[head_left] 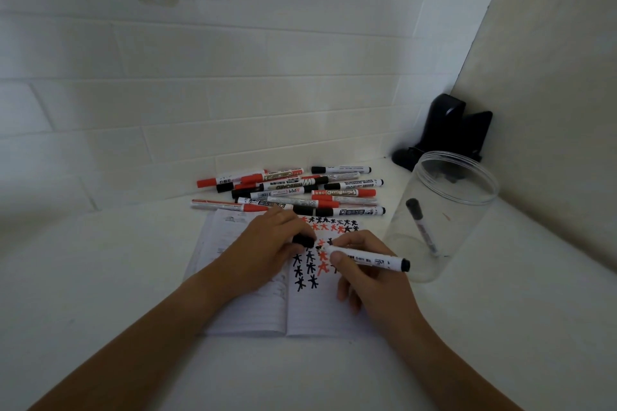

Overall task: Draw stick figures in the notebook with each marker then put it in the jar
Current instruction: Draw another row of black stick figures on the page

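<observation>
notebook (320, 310) lies open on the white table (100, 277), its top edge just beside a pile of red and black markers (290, 192) that sits against the tiled wall (200, 93). rows of black and red stick figures (312, 265) fill the upper part of the right page; the lower part of that page is bare. to the right of the notebook, near its right edge, stands a clear jar (444, 210) with its mouth tilted toward the camera and one black-capped marker (423, 227) leaning inside. behind the jar, in the corner where the side wall (551, 110) meets the tiles, is a black object (444, 130). open table stretches left of the notebook and in front of it.

right hand (370, 274) grips a white marker with a black end (367, 257), thumb and fingers curled round the barrel, tip down on the page among the figures, the barrel slanting out to the right. left hand (270, 243) rests over the fold of the notebook, its fingers pinching a black cap (303, 240) close to the marker tip. both forearms reach in from the lower corners and meet over the page.
</observation>
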### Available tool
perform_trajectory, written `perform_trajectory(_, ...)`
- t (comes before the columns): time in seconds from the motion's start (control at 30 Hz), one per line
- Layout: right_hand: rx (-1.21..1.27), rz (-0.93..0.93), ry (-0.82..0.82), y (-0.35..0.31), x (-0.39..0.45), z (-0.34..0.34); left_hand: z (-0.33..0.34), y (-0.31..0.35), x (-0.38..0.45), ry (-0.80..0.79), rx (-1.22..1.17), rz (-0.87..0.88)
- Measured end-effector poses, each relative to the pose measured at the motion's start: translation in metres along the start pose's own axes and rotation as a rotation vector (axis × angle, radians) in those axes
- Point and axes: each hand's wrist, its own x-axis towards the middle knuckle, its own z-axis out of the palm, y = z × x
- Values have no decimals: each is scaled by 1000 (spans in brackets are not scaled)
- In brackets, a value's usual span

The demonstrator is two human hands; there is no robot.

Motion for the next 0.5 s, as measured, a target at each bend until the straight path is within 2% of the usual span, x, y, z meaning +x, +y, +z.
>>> perform_trajectory(0.23,-8,-7,-89,0,1,0,4,7,0,-52,-64,134)
perform_trajectory(0.37,268,175,-124,-4,5,-3,0,4,-1,-28,-70,100)
perform_trajectory(0.5,231,120,-3,3,6,-8,-1,4,-4,-30,-78,80)
